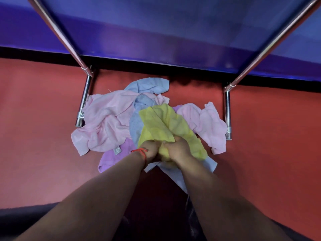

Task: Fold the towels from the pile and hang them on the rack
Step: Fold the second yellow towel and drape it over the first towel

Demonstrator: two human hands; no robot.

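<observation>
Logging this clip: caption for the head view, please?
Both hands, left hand and right hand, grip a yellow towel atop the pile beneath the rack.

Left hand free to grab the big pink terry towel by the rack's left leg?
Probably not yet: the left hand grips the yellow terry towel. The big pink terry towel lies uncovered beside it.

Lighting is moderate and even, with saturated colour. Bright glare streaks run along the chrome rack tubes point(83, 100). A soft shadow lies between the forearms at the lower centre, where the picture turns dim. The whole frame is slightly soft. Wide-angle distortion splays the tubes outward toward the upper corners.
</observation>
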